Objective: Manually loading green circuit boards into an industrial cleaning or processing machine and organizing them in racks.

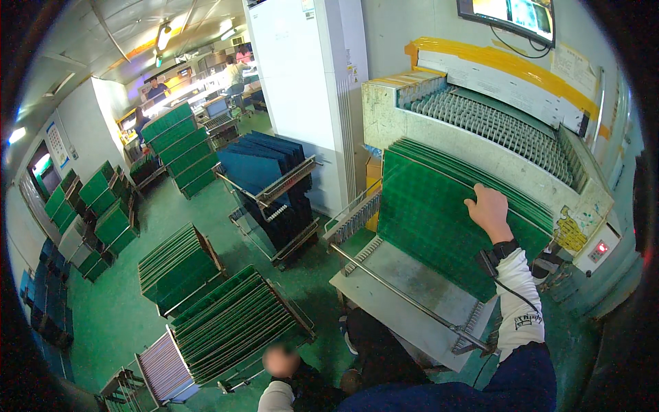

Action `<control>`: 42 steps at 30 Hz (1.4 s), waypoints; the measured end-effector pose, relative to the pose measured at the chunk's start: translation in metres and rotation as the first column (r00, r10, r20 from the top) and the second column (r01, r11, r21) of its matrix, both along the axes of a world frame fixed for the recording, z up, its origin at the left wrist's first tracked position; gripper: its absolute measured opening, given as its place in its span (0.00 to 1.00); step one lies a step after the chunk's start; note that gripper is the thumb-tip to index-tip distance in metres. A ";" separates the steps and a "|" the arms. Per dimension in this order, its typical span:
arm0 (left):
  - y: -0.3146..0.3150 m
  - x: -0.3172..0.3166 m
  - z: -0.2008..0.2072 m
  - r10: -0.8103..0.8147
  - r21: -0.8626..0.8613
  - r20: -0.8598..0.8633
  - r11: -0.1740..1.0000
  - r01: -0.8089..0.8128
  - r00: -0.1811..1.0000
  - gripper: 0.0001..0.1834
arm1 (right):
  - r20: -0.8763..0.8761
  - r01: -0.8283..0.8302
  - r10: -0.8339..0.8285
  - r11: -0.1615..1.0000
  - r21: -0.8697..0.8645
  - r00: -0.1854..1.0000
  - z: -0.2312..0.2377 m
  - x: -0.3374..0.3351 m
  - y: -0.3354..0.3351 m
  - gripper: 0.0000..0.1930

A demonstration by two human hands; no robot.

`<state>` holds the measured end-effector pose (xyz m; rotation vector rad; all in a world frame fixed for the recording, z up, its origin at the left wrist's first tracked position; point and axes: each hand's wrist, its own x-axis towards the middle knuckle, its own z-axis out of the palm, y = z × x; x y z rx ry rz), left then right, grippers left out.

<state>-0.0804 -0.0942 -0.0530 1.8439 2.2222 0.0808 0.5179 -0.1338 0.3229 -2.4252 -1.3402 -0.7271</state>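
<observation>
Green circuit-board panel (432,216), nearest in the slotted metal rack (425,278) at right, probably stiff, light, scratch-prone, best taken by its edges; right hand (490,213) half-open at its top edge, grip unclear (left hand (281,360), near, blurred: openness and hold can't be told).

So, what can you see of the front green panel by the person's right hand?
The front green panel is a large, flat, thin rectangle, with a faint grid pattern across its face. It stands on edge in a metal rack, before a row of similar green panels. The right hand is at its top edge; whether it grips is unclear. Its material can't be told.
</observation>
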 end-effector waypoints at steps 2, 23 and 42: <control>0.000 0.002 0.002 -0.001 0.001 0.004 1.000 0.001 1.000 0.30 | 0.001 -0.001 0.001 1.000 0.000 1.000 -0.001 0.001 0.000 0.18; 0.000 0.000 0.001 0.003 -0.005 0.006 1.000 -0.003 1.000 0.30 | 0.006 -0.020 0.020 0.999 0.031 1.000 -0.003 0.002 0.000 0.18; 0.000 -0.001 -0.001 0.003 -0.003 0.016 1.000 -0.003 1.000 0.32 | -0.002 -0.016 0.017 1.000 0.023 1.000 -0.003 0.001 0.000 0.17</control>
